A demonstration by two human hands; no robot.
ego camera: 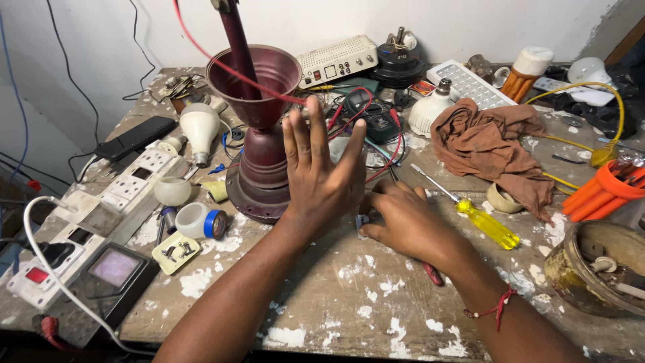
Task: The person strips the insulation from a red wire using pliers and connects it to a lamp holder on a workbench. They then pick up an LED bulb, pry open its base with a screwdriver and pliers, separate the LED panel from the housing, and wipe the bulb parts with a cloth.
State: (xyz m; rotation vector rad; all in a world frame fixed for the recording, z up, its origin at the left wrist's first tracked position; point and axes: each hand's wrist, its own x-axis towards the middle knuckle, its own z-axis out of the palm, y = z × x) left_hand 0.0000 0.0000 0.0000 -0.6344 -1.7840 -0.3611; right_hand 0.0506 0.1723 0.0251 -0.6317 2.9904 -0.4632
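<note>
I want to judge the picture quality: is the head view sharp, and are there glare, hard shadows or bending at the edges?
Head view: soft, even light with only faint shadows; the raised left hand looks slightly blurred, while the right hand and the yellow screwdriver are sharp; no strong glare; the table edge and corners bend from the wide lens.

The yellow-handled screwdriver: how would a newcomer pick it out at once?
Start at the brown rag at the bench's right. Just below its left edge lies the screwdriver, right of the right hand, tip pointing up-left. Its clear yellow handle is the only one nearby.
</note>
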